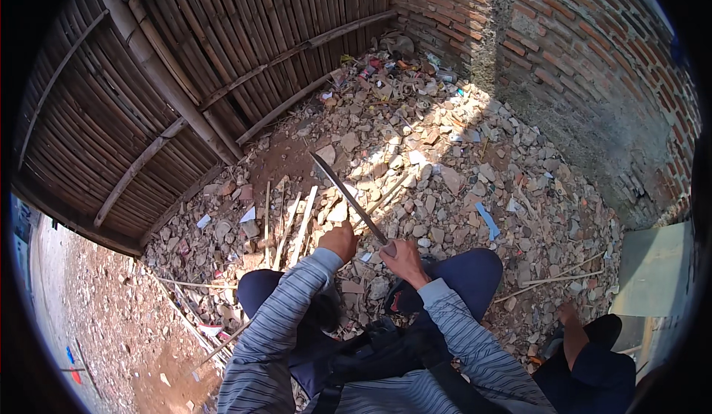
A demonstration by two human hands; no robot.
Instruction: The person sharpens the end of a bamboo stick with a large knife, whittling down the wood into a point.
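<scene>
While a bamboo wall [259, 14] is bounding the left edge of the rubble ground [534, 191] and a brick wall [571, 36] is bounding the right, the two are meeting behind the far corner, where bits of litter [378, 65] are lying scattered. Over at the right edge a pale board [653, 273] is standing, and near it, toward the near right corner, a second person's hand [569, 314] is hanging low over the stones, well apart from the work. Past the blade's tip, open rubble is stretching toward both walls.

Now to the hands, out in front of the dark-trousered knees [475, 280]! The right hand [406, 262] is gripping the handle of a long blade [348, 195], fingers wrapped firmly round; the tip is pointing up and left, toward the bamboo wall. Just beside it, the left hand [339, 242] is curling into a fist on a thin strip [391, 191], which is slanting away to the right, passing behind the blade; whether the two are touching, I cannot tell. Both striped forearms are angling inward from the near edge. Beyond the left fist, more pale strips [302, 225] are lying on the stones, while a blue scrap [487, 221] is resting farther right.
</scene>
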